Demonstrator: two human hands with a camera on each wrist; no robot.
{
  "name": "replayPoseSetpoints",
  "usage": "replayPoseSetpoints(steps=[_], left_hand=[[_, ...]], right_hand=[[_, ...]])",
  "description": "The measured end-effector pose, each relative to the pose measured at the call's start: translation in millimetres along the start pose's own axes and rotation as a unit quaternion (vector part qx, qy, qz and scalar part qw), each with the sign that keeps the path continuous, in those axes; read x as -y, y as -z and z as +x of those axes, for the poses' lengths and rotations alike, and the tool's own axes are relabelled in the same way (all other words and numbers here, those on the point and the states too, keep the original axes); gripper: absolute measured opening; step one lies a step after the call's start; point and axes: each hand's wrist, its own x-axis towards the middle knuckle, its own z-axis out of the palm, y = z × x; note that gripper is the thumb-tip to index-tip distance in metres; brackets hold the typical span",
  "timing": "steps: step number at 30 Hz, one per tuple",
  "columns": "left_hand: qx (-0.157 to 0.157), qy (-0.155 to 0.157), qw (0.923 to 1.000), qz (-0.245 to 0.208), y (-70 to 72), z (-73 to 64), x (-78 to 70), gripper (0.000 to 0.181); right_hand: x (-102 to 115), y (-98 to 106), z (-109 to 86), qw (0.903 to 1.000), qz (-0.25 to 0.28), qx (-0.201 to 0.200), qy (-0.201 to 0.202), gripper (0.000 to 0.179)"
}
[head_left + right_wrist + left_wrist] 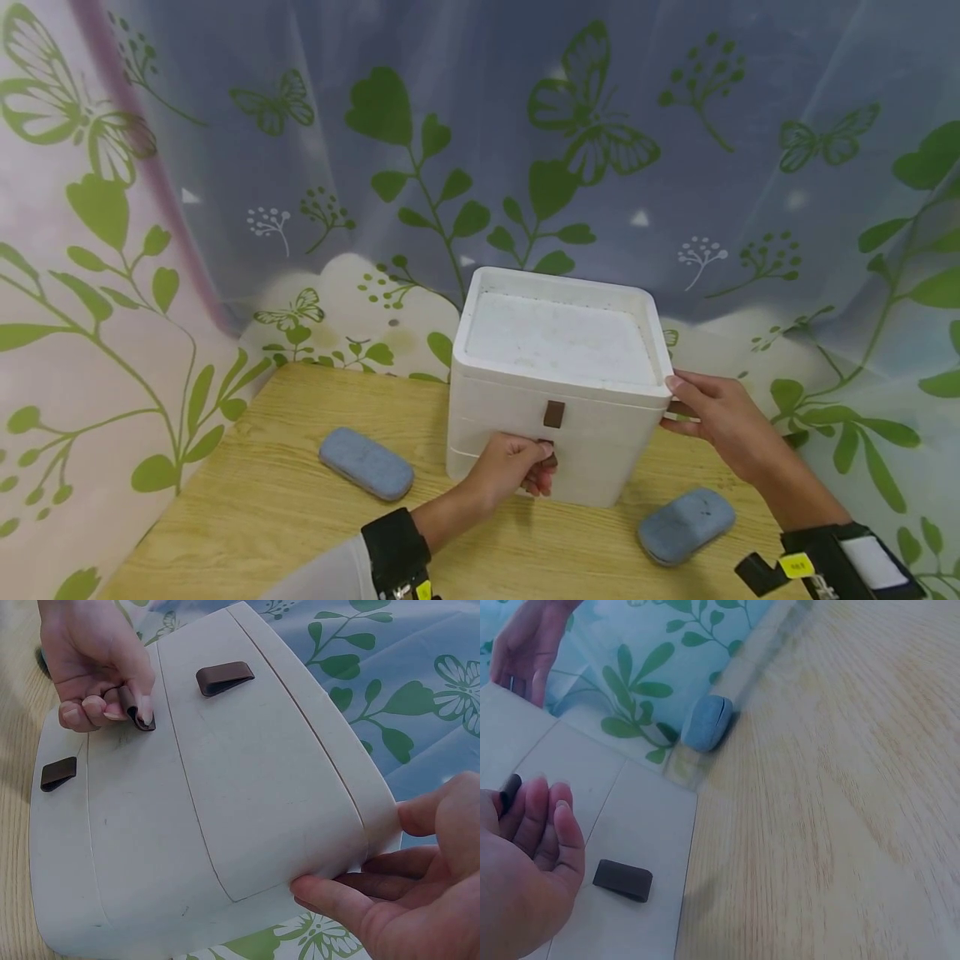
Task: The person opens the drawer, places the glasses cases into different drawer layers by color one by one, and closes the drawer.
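Observation:
A white drawer box (525, 404) with brown pull tabs stands against the patterned curtain. My left hand (506, 468) pinches the middle drawer's brown pull tab (136, 711) between thumb and fingers. Above it in the head view is the top drawer's tab (553, 414); the bottom tab (622, 880) shows in the left wrist view. My right hand (723, 421) rests against the box's right side near the upper front corner, its fingers fairly straight. The right wrist view shows those fingers (337, 896) touching the side and rim. The drawer fronts look flush, and their insides are hidden.
On the wooden table (315, 542), one blue-grey glasses case (366, 463) lies left of the box. Another glasses case (686, 526) lies at the front right, below my right forearm. A leaf-and-butterfly curtain (480, 125) hangs close behind the box and at both sides.

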Motion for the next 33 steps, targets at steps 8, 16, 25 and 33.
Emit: replayPoseSetpoints(steps=[8, 16, 25, 33], left_hand=[[0.012, 0.014, 0.9989, 0.043, 9.1, -5.7, 1.9, 0.038], [-0.009, 0.006, 0.9933, 0.115, 28.2, -19.2, 3.6, 0.022], [-0.019, 0.001, 0.9829, 0.183, 36.8, -25.5, 15.0, 0.027], [-0.024, -0.021, 0.9678, 0.250, 30.4, -27.1, 31.0, 0.027]], right_hand=[[-2, 0, -0.9, 1.0000, -0.002, -0.003, -0.001, 0.068], [-1, 3, -1.4, 1.0000, 0.004, -0.001, -0.003, 0.070], [2, 1, -0.6, 1.0000, 0.002, -0.002, -0.008, 0.073], [1, 1, 0.4, 0.9999, -0.004, -0.003, -0.010, 0.072]])
